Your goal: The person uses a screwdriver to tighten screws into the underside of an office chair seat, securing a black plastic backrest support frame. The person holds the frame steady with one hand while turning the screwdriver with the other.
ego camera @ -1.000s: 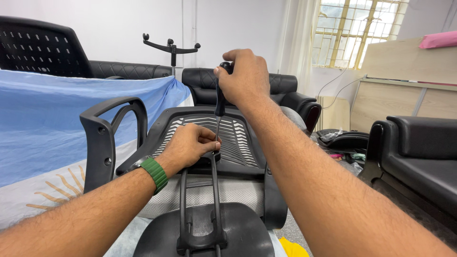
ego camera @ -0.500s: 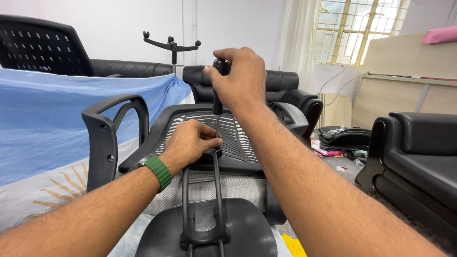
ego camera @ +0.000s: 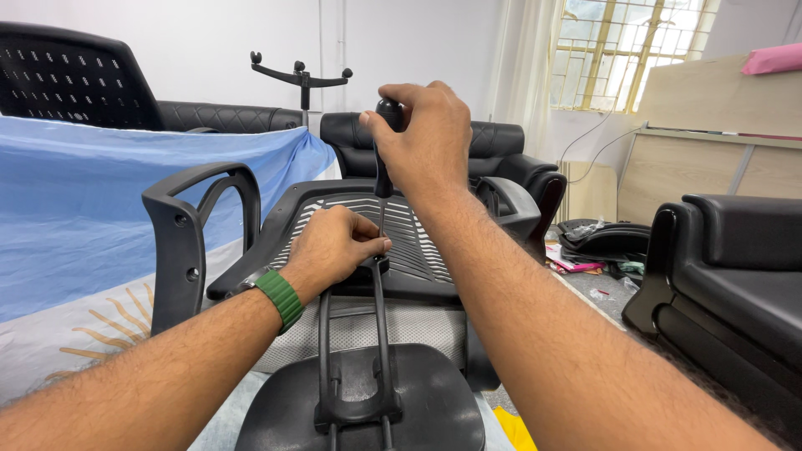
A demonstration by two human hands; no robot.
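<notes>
A black office chair [ego camera: 418, 242] lies tipped over in front of me, its mesh back flat and its armrest [ego camera: 188, 225] standing up at the left. My right hand [ego camera: 426, 138] is closed around the black handle of a screwdriver [ego camera: 384, 179] held upright, tip down at the chair's back frame. My left hand [ego camera: 334, 246], with a green band on the wrist, pinches the screwdriver shaft near its tip, right at the black bracket [ego camera: 359, 334] that runs down to the seat underside [ego camera: 368, 401].
A blue and white cloth [ego camera: 92, 217] covers the surface at the left. Black sofas stand behind [ego camera: 501, 146] and at the right [ego camera: 735, 259]. A chair base with castors [ego camera: 301, 79] stands upside down at the back. Clutter lies on the floor [ego camera: 585, 250] near a wooden cabinet [ego camera: 710, 159].
My right hand and the screwdriver handle have shifted slightly, rotating on the spot. My left hand stays at the shaft tip.
</notes>
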